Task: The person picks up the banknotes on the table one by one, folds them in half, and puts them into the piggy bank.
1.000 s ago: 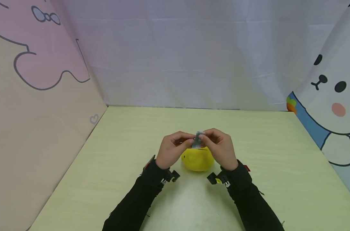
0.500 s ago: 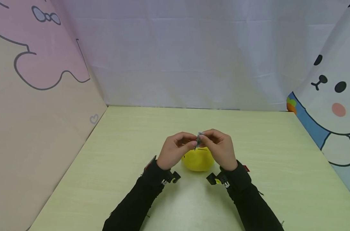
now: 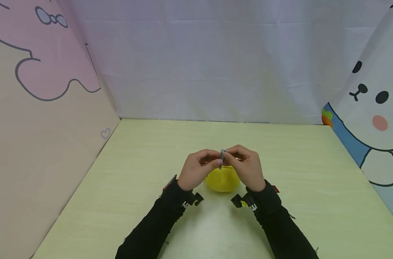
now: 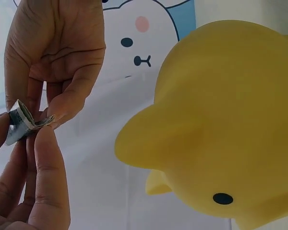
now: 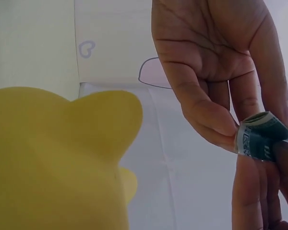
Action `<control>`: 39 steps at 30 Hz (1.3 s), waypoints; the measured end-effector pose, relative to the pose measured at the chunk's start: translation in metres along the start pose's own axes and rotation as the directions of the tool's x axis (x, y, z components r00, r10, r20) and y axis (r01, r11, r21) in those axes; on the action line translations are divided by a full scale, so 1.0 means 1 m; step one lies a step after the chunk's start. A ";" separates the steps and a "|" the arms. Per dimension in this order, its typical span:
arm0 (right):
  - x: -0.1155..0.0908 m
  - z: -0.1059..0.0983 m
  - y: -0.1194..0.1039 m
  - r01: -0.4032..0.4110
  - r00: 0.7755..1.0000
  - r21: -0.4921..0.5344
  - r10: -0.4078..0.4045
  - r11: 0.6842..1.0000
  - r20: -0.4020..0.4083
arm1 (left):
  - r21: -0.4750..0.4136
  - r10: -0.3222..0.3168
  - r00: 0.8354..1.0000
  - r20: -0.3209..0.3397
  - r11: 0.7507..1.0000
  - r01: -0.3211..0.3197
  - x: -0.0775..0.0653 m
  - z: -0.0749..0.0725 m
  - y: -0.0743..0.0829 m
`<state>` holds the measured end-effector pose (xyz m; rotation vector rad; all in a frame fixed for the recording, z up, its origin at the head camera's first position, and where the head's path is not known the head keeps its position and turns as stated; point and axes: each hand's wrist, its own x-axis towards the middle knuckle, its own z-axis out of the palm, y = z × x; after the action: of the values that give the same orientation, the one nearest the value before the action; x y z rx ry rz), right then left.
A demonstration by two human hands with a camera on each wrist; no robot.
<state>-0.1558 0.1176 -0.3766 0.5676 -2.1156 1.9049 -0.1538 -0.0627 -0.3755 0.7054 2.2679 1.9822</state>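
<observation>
Above a yellow animal-shaped piggy bank point(image 3: 223, 180), both hands pinch a small folded banknote point(image 3: 222, 158). My left hand point(image 3: 196, 168) holds its left side between thumb and fingertips. From the other side, my right hand point(image 3: 247, 168) pinches it the same way. Close up in the left wrist view, the green-grey banknote point(image 4: 20, 127) is bent into a fold with layered edges. Printed marks show on the banknote point(image 5: 255, 142) in the right wrist view, where fingertips cover part of it. The piggy bank point(image 4: 235, 105) has rounded ears and a black eye.
A pale yellow-green table point(image 3: 144, 162) lies under the hands. Behind it hangs a white cloth backdrop point(image 3: 196, 72). Side panels carry a pink cartoon point(image 3: 60, 61) on the left and a white bear-like cartoon point(image 3: 371, 111) on the right. Black sleeves point(image 3: 151, 219) bear wrist cameras.
The banknote has turned from showing its broad face to a narrow, folded edge. My left hand has shifted slightly right, while the right hand stays nearly in place. The piggy bank stands where it was.
</observation>
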 end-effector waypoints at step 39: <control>-0.001 -0.010 -0.009 -0.024 0.996 -0.063 0.030 0.998 0.087 | -0.030 0.012 1.000 -0.003 0.999 -0.012 0.001 0.003 -0.005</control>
<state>-0.1519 0.1267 -0.3676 0.6234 -2.2393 1.8530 -0.1549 -0.0600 -0.3803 0.7158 2.2354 2.0199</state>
